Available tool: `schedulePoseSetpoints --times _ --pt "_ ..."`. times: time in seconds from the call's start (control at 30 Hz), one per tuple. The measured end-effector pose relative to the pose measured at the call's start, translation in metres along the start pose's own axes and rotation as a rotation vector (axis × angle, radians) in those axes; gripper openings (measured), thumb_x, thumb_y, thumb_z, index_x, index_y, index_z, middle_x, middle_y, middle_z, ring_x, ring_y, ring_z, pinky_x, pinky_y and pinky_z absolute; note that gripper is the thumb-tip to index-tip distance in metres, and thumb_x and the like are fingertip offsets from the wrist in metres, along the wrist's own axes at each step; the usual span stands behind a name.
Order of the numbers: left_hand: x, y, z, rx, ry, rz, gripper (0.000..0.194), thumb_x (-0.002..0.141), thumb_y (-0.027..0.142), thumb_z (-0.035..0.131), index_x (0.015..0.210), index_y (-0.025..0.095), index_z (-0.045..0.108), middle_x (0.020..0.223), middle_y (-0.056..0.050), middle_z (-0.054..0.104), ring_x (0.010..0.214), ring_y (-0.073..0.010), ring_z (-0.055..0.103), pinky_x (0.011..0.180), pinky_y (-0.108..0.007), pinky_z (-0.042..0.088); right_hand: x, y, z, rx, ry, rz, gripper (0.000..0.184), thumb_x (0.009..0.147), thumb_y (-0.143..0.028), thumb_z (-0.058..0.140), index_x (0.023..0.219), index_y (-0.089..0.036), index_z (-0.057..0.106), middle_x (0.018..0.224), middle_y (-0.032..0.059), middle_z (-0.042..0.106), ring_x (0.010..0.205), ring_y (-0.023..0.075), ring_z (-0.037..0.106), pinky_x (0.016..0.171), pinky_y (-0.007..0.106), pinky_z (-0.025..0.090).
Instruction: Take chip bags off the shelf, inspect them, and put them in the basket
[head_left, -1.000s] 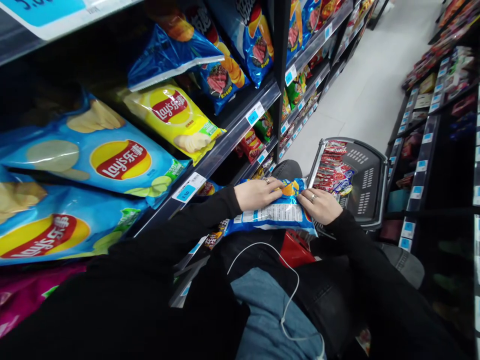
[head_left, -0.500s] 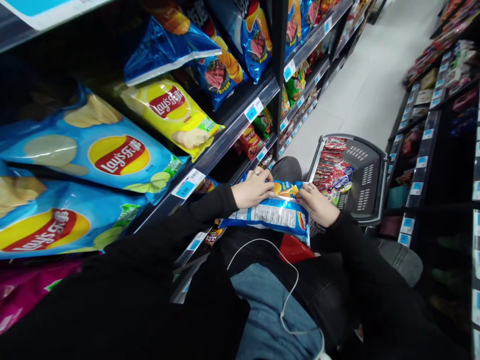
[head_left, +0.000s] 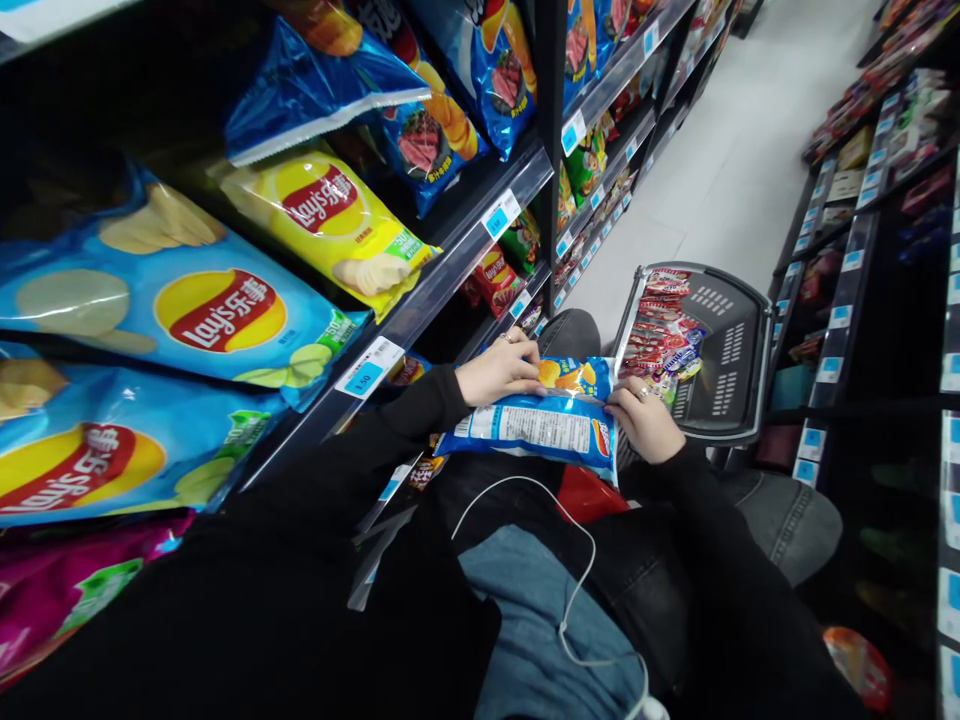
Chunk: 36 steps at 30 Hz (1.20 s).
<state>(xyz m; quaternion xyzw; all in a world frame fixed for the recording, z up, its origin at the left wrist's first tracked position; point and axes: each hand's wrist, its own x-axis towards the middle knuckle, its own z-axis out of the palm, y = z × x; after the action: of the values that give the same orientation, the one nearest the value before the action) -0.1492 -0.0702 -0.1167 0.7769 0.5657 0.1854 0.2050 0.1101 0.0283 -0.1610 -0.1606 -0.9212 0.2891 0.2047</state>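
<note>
A blue chip bag (head_left: 544, 420) lies across my lap, its printed white back panel facing up. My left hand (head_left: 501, 368) grips its far left edge with curled fingers, a ring showing. My right hand (head_left: 643, 420) clasps the bag's right edge, also ringed. A red packet (head_left: 586, 496) peeks out from under the bag. Both sleeves are black.
A grey shopping basket (head_left: 731, 345) with several snack packets stands on the floor just beyond my knees. Shelves of Lay's chip bags (head_left: 217, 310) line the left, with price tags (head_left: 369, 368) on the rails. More shelves (head_left: 862, 230) stand at right. A white earphone cable (head_left: 577, 590) crosses my lap.
Both hands have slid outward to the bag's side edges, and the bag has flattened slightly on my lap. The view has shifted a little right.
</note>
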Motion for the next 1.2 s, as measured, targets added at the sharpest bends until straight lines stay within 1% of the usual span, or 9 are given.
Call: schedulePoseSetpoints --times 0.2,0.33,0.47,0.6,0.73,0.93,1.03,1.13,1.2 --pt "0.009 -0.006 0.004 0.005 -0.027 -0.211 0.045 0.077 0.053 0.057 0.053 0.016 0.063 0.083 -0.005 0.053 0.088 -0.0204 0.038 0.079 -0.036 0.029 0.007 0.012 0.021 0.190 0.124 0.094 0.022 0.089 -0.024 0.036 0.071 -0.020 0.047 0.079 0.0041 0.039 0.076 0.0188 0.043 0.068 0.035 0.039" --pt "-0.001 0.002 -0.003 0.139 0.138 -0.150 0.036 0.073 0.051 0.063 0.061 0.016 0.065 0.095 -0.008 0.056 0.094 -0.0233 0.040 0.084 -0.040 0.032 0.006 0.017 0.040 0.301 0.239 0.193 0.025 0.089 -0.027 0.033 0.067 -0.021 0.043 0.076 0.0032 0.039 0.075 0.0186 0.042 0.069 0.035 0.038" --pt "-0.035 0.006 -0.014 0.095 0.255 -0.164 0.032 0.071 0.048 0.067 0.083 0.018 0.067 0.107 -0.009 0.058 0.099 -0.0243 0.046 0.090 -0.043 0.036 -0.001 0.018 0.051 0.352 0.316 0.296 0.025 0.088 -0.029 0.035 0.065 -0.021 0.042 0.074 0.0027 0.041 0.074 0.0182 0.042 0.068 0.034 0.036" --pt "-0.080 0.001 -0.007 -0.158 0.354 -0.325 0.035 0.077 0.042 0.062 0.102 0.018 0.064 0.119 -0.010 0.058 0.107 -0.0239 0.054 0.094 -0.042 0.042 -0.002 0.018 0.052 0.391 0.292 0.318 0.027 0.088 -0.032 0.035 0.064 -0.021 0.041 0.072 0.0016 0.040 0.070 0.0170 0.041 0.066 0.032 0.036" --pt "-0.103 -0.002 0.013 -0.449 0.475 -0.478 0.033 0.074 0.041 0.065 0.095 0.015 0.068 0.112 -0.012 0.064 0.099 -0.0234 0.061 0.085 -0.037 0.051 -0.001 0.020 0.050 0.420 0.232 0.294 0.030 0.089 -0.036 0.034 0.064 -0.021 0.039 0.070 0.0009 0.038 0.068 0.0165 0.041 0.065 0.032 0.036" --pt "-0.088 -0.005 0.021 -0.485 0.593 -0.470 0.019 0.072 0.035 0.066 0.071 0.016 0.070 0.083 -0.008 0.069 0.081 -0.0193 0.064 0.075 -0.034 0.051 -0.004 0.026 0.047 0.402 0.168 0.259 0.034 0.090 -0.041 0.031 0.064 -0.021 0.038 0.069 0.0005 0.038 0.065 0.0161 0.041 0.064 0.031 0.036" --pt "-0.081 -0.007 0.021 -0.582 0.623 -0.511 0.020 0.066 0.034 0.071 0.071 0.015 0.066 0.084 -0.007 0.065 0.080 -0.0171 0.062 0.073 -0.030 0.050 -0.006 0.030 0.046 0.406 0.165 0.243 0.035 0.091 -0.042 0.031 0.063 -0.021 0.039 0.068 0.0005 0.038 0.065 0.0161 0.041 0.063 0.031 0.036" --pt "-0.080 -0.001 0.024 -0.902 0.639 -0.705 0.037 0.061 0.035 0.075 0.086 0.015 0.058 0.085 -0.003 0.060 0.070 -0.0127 0.060 0.063 -0.027 0.050 -0.008 0.032 0.045 0.398 0.171 0.241 0.036 0.091 -0.042 0.031 0.063 -0.021 0.040 0.068 0.0006 0.039 0.065 0.0164 0.041 0.062 0.031 0.036" --pt "-0.081 0.009 0.025 -1.190 0.578 -0.804 0.045 0.064 0.037 0.073 0.097 0.018 0.050 0.077 0.001 0.057 0.062 -0.0105 0.058 0.058 -0.025 0.049 -0.008 0.033 0.045 0.389 0.170 0.241 0.036 0.091 -0.043 0.032 0.063 -0.021 0.040 0.068 0.0008 0.039 0.066 0.0165 0.041 0.062 0.031 0.036"
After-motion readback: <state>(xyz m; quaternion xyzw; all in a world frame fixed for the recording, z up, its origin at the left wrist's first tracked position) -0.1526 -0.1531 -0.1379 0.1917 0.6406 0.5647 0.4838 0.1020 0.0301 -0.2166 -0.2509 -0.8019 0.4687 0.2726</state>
